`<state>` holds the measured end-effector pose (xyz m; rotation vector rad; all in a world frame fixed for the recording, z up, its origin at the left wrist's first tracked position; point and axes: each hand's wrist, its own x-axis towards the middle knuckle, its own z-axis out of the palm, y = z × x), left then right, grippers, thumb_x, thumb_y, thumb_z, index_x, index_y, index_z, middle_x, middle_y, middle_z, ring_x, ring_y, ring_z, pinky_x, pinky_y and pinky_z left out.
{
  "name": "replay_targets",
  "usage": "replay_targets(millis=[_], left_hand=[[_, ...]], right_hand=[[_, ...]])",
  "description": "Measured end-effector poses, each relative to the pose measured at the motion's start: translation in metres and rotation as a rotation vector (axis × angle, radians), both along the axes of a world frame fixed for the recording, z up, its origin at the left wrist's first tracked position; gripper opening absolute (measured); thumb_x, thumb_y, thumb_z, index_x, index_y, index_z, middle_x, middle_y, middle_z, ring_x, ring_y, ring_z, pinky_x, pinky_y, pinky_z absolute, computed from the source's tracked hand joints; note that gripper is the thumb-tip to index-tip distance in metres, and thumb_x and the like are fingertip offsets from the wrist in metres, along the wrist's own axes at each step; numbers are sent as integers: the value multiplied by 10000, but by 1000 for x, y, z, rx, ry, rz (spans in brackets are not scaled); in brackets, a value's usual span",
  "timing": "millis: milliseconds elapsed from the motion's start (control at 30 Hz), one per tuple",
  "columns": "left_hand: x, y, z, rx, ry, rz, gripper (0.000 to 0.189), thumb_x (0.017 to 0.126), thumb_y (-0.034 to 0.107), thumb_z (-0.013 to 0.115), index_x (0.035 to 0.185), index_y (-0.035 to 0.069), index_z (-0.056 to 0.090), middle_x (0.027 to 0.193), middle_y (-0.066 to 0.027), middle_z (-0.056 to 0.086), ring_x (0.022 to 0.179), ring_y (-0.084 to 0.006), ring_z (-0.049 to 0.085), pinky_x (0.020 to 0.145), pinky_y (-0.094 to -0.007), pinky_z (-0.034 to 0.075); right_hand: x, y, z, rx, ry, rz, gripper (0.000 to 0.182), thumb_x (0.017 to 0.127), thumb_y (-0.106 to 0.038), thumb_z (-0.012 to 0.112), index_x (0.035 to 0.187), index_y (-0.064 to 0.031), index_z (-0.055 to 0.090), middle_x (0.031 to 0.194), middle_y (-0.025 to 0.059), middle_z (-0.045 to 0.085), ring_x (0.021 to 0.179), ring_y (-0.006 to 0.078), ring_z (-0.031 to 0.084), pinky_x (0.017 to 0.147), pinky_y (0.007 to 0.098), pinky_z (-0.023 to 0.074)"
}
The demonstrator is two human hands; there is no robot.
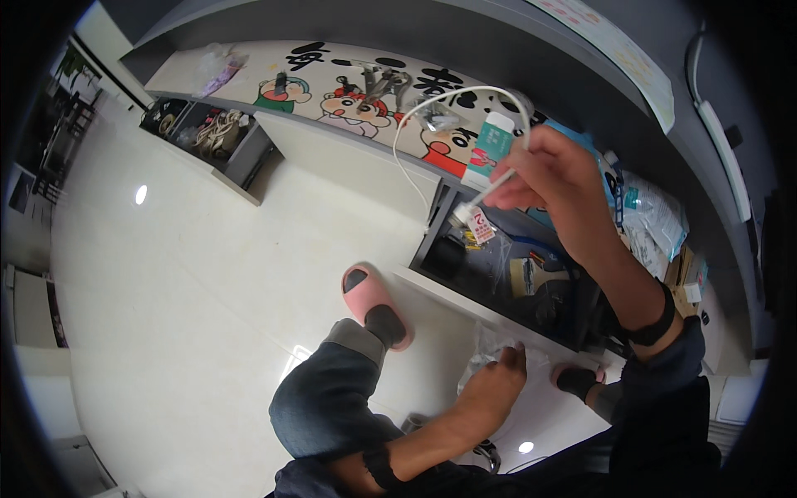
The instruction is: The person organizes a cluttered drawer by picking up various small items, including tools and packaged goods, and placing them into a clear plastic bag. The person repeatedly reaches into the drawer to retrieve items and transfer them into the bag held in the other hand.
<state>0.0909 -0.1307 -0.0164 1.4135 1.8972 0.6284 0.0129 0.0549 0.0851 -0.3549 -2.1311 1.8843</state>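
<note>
My right hand [548, 180] is raised over an open drawer [429, 283], pinching a white cable [451, 93]. The cable loops up and to the left, and its thin tail hangs beside the drawer's left corner. A white connector end [464, 213] points down from my fingers, with a red-and-white printed tag [480, 225] by it; whether the tag is attached I cannot tell. Lower down, my left hand [495, 383] grips a clear plastic bag [482, 348] in front of the drawer. The bag's contents cannot be made out. Inside the drawer lies a wide paintbrush [526, 277].
A teal-and-white box [489, 149], metal brackets [377, 81] and plastic packs [654, 211] rest on the cartoon-printed counter [292, 118]. Farther left, another drawer stands open with coiled rope [218, 134]. My foot in a pink slipper [367, 295] is on the glossy floor.
</note>
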Motion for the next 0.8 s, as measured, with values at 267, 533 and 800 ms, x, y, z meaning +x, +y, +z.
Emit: replay_targets(millis=[267,533,800], left_hand=[[-3,-9,-4,26,-16,55,607,695,-103,521,1285,-141,383,1093,-264,525,750,-352,662,651,-372,556],[-6,-16,-11,72,32,132,619,684,-72,551,1280,-138,399,1067,-233,503,713,-310,663,645,-344,561],[-7,-22,-5,19,111,129,609,700,-53,548,1289,-120,407,1075,-205,522,735,-266,671,597,-309,560]], right_hand=[[-168,8,-15,-167,220,220,205,977,-167,490,981,36,515,1046,190,606,973,283,650,894,315,526],[-263,17,-76,-464,-56,-213,291,952,-90,505,1189,77,479,1137,222,580,1033,293,623,982,330,490],[-140,45,-96,-78,-302,129,213,918,-135,563,1055,21,615,972,119,660,853,164,644,762,261,528]])
